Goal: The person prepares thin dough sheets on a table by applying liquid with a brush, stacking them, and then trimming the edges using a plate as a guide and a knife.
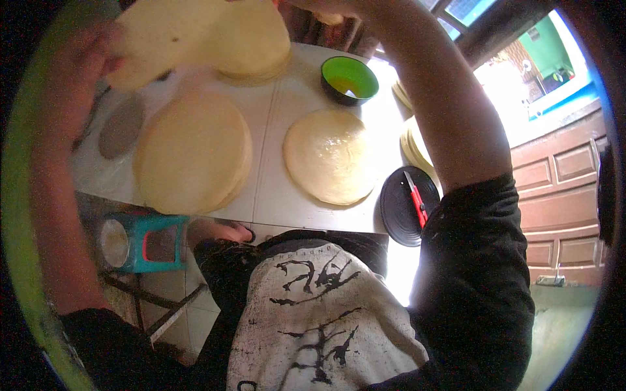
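My left hand point(100, 49) holds the left edge of a thin flat round of dough point(151, 39), lifted over the far left of the white table point(266, 185). At the top edge my right hand point(323, 6) is cut off by the frame, so its fingers and any hold are unclear. Under the lifted sheet, at the back, lies a stack of dough rounds point(254, 54). Nearer me is a larger pile of rounds point(193, 151). Right of it a single round with a glossy, wet-looking top point(327, 156) lies below a green bowl point(349, 80) with some liquid inside.
A red-handled knife point(416, 198) rests on a black round plate point(401, 215) at the table's right edge. More stacked rounds point(415, 141) lie partly behind my right arm. A teal plastic stool point(156, 244) stands below the table at left. A grey disc-like patch point(121, 126) shows at the left.
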Demonstrator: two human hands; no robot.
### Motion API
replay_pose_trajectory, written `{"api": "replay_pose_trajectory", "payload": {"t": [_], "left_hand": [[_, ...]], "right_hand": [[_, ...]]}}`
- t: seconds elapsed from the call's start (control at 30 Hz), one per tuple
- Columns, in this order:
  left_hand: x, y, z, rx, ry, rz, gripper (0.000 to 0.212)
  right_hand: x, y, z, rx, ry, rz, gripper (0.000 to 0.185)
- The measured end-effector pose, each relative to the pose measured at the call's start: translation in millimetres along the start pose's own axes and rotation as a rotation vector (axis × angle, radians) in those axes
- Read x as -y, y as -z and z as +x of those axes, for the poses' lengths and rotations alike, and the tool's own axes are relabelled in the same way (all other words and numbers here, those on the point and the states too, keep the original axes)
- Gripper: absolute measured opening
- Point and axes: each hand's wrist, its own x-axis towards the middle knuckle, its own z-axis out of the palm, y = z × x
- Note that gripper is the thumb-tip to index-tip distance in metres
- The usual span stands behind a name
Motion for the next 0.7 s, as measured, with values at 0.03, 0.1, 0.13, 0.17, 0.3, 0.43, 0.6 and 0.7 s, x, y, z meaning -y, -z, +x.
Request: {"api": "replay_pose_trajectory", "payload": {"t": [0.03, 0.1, 0.13, 0.17, 0.3, 0.43, 0.6, 0.7], "left_hand": [[-11, -14, 0, 0.081, 0.087, -0.006, 0.046], [-12, -55, -1, 0.128, 0.112, -0.096, 0.047], [-9, -74, -5, 0.158, 0.144, -0.180, 0.048], [-12, -98, -5, 0.233, 0.158, -0.265, 0.048], [-18, -202, 4, 0.413, 0.109, -0.510, 0.042], [-41, -251, -32, 0.369, -0.085, -0.284, 0.028], [-8, -294, -131, 0.395, -0.421, -0.187, 0.022], [9, -313, -186, 0.550, -0.308, -0.236, 0.024]], "right_hand": [[-17, -2, -8, 0.007, -0.028, -0.053, 0.034], [-53, -3, -23, 0.013, -0.043, -0.099, 0.036], [-73, -5, -27, 0.059, -0.106, -0.095, 0.037], [-94, -9, -34, 0.104, -0.180, -0.095, 0.038], [-176, -23, -88, 0.014, -0.110, -0.065, 0.034], [-186, -21, -137, 0.049, -0.341, -0.123, 0.023], [-198, -104, -231, 0.067, -0.273, -0.052, 0.005], [-211, -168, -283, 0.053, -0.093, -0.064, 0.012]]}}
